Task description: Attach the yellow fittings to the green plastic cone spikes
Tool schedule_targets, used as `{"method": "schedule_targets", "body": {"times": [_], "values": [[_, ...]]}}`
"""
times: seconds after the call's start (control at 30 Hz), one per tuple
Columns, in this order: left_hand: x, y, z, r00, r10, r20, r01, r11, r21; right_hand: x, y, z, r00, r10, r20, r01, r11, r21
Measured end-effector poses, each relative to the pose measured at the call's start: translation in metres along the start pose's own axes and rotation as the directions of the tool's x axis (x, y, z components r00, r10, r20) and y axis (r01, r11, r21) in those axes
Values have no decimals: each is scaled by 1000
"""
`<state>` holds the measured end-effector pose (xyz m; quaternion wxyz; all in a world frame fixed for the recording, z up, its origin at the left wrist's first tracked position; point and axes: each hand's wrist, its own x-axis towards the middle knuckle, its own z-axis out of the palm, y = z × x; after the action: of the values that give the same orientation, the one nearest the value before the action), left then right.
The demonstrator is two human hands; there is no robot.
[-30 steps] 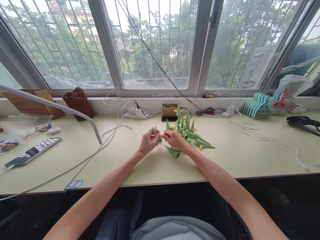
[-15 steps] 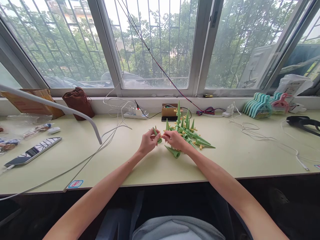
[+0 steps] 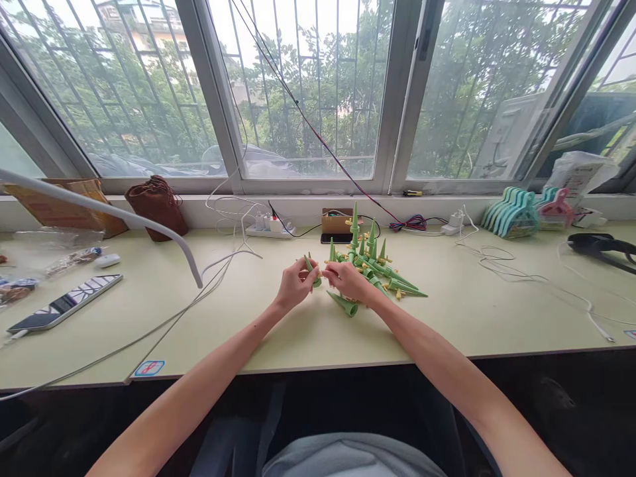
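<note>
My left hand (image 3: 294, 285) is closed around a green plastic watering spike (image 3: 309, 263), its narrow tip poking up above the fingers. Right beside it, my right hand (image 3: 348, 279) pinches at a small yellow valve (image 3: 320, 273) on the near side of that spike; the fingertips hide most of the valve. Just below my right hand lies a loose green spike (image 3: 344, 304), its hollow end facing right. Beyond and to the right of that hand is a pile of green spikes (image 3: 385, 269) with yellow valves, some upright and others on their sides.
Behind the pile sit a small cardboard box (image 3: 338, 217) and a dark phone (image 3: 336, 238). White cables (image 3: 218, 275) cross the table at left, near a tablet (image 3: 67, 303) and a brown pouch (image 3: 155, 208). Teal hangers (image 3: 511, 211) stand at back right.
The hands and the spike between them hold nearly the same place. My right fingers have shifted only slightly at the yellow valve. The view has tilted up a little.
</note>
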<state>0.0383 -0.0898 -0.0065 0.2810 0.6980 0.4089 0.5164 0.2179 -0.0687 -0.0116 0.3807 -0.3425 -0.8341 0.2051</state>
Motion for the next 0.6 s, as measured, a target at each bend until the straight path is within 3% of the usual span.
{"method": "schedule_targets", "body": {"times": [0.13, 0.37, 0.6], "values": [[0, 0, 0, 1000, 5, 0, -5, 1000, -4, 0, -3, -1, 1000, 31, -8, -31, 999, -20], [0, 3, 0, 1000, -5, -11, 5, 1000, -6, 1, -2, -1, 999, -43, -20, 44, 999, 17], [-1, -2, 0, 1000, 25, 12, -25, 1000, 6, 1, 1, 1, 1000, -7, -13, 7, 1000, -10]]}}
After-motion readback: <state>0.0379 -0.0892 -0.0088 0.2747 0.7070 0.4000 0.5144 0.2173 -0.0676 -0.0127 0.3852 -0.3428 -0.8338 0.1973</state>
